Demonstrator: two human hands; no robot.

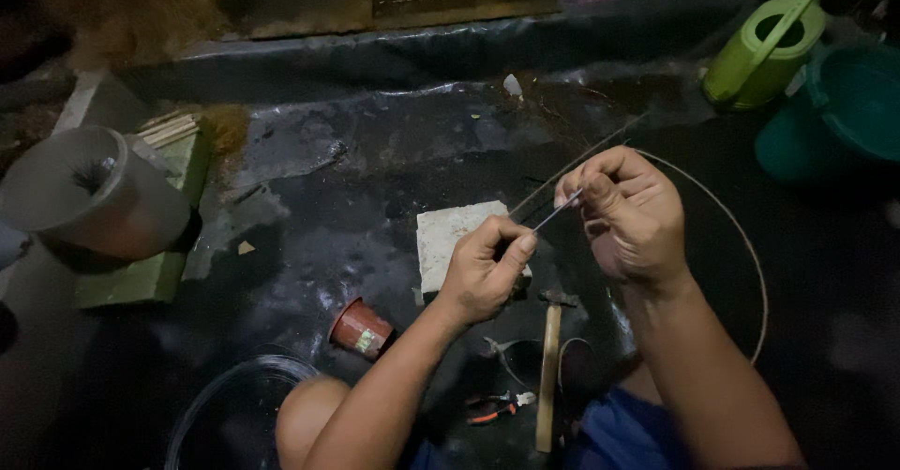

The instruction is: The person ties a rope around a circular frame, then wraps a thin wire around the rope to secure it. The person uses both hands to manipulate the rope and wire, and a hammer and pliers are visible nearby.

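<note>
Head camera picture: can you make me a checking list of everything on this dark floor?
Surface: wet-looking black plastic sheet.
Job's things: thin wire bent in a big loop, pinched between both hands.
Clutter: pale stone block, hammer, small red pot, pliers, grey cylinder.
Hands: left hand and right hand both closed on the wire.
Cables: nothing seen.
Surroundings: green watering can, teal bucket.

Dim, centre-lit scene; dark murky edges, slight blur.
</note>
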